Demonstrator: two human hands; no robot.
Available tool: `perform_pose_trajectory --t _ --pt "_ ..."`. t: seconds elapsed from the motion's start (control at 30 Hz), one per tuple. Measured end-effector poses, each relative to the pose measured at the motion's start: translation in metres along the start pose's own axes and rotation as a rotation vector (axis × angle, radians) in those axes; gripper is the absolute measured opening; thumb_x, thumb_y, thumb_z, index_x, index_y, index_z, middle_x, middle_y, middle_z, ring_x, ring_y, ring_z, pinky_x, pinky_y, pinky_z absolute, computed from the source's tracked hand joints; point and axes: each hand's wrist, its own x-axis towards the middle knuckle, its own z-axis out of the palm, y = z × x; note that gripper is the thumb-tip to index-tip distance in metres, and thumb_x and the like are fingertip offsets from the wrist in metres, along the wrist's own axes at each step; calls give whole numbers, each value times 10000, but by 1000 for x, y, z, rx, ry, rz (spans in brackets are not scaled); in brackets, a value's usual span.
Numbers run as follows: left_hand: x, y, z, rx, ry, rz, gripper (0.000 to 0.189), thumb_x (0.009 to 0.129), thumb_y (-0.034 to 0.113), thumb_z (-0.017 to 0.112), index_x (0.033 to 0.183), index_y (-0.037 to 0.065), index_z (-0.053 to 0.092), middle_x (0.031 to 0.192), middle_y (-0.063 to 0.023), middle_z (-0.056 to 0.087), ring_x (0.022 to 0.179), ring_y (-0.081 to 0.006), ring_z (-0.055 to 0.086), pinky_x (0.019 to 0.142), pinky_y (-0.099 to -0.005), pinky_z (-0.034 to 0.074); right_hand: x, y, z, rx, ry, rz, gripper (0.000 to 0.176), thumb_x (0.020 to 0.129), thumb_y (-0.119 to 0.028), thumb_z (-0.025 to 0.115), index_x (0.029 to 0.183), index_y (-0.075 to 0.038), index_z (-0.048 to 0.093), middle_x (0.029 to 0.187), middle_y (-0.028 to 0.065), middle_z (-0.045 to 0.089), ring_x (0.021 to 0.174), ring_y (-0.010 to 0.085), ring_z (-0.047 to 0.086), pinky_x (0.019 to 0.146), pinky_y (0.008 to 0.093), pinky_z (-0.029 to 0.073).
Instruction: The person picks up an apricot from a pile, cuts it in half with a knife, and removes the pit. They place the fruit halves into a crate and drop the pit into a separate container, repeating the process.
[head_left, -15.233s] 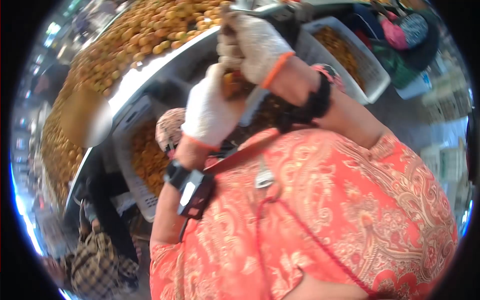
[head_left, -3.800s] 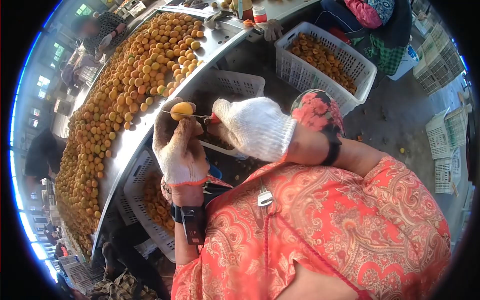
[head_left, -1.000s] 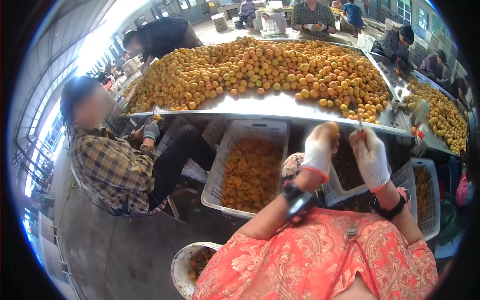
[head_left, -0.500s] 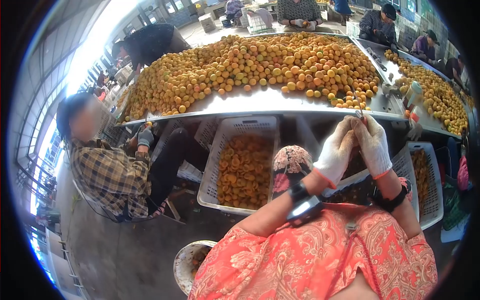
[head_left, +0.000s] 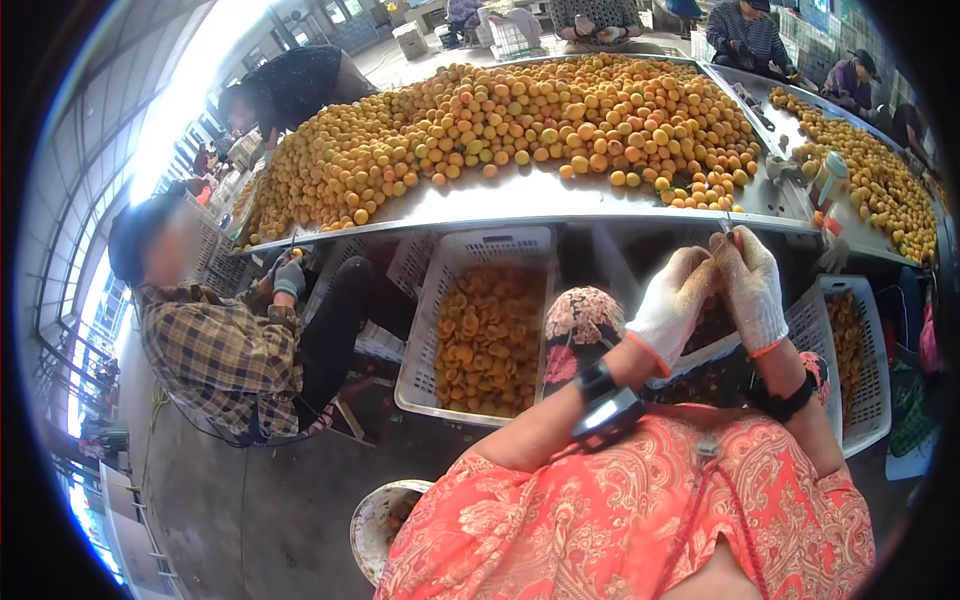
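My right hand (head_left: 752, 292), in a white knitted glove with orange cuff, is closed around a small knife (head_left: 729, 222). Its thin metal tip points up past the fingers, and a bit of red shows beside the thumb. Against it rests my left hand (head_left: 668, 307), gloved alike, with stained fingertips bent inward and pressed together. Whatever lies between the left fingers is hidden. Both hands are over a crate (head_left: 712, 357) in front of my lap, just below the near edge of a metal table (head_left: 470, 207) heaped with whole apricots (head_left: 500, 115).
A white crate (head_left: 405, 390) of split apricots stands left of my knees, another crate (head_left: 870, 430) to the right. A bucket (head_left: 365, 530) is on the floor. At left sits a co-worker in a plaid shirt (head_left: 215, 350); other people work around the tables. A bottle (head_left: 828, 180) stands at right.
My hands have dropped slightly and their fingertips have drawn a little apart, with the knife still in the right one. The view has shifted slightly.
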Motion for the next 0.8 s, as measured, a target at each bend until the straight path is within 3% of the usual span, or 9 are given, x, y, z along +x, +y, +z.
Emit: perform_pose_trajectory --t 0.17,0.37,0.7,0.8 --pt "-4 3 3 -41 -19 -51 222 1037 301 536 1038 87 594 823 32 570 614 -33 477 520 -194 340 -6 -13 1 -41 24 -51 274 992 -238 616 835 -21 556 678 -9 500 664 40 459 563 249 417" --pt "-8 2 2 30 -33 -14 239 1037 319 529 982 94 590 792 31 555 608 -41 472 519 -200 339 -10 -19 -5 -50 -55 -17 290 996 -261 614 841 -20 575 665 -9 520 649 41 474 565 250 425" --pt "-16 22 8 58 -102 -3 240 1027 311 538 1075 85 604 837 19 592 625 -54 502 528 -207 370 -19 -31 -1 45 58 -113 251 985 -251 634 901 -16 601 685 7 540 667 50 477 575 255 427" --pt "-13 19 11 7 -27 -12 293 1036 364 513 1073 87 603 800 13 602 592 -64 509 508 -211 369 -20 -29 -1 -16 87 -159 242 979 -237 634 901 -12 594 680 31 544 661 67 482 577 274 429"
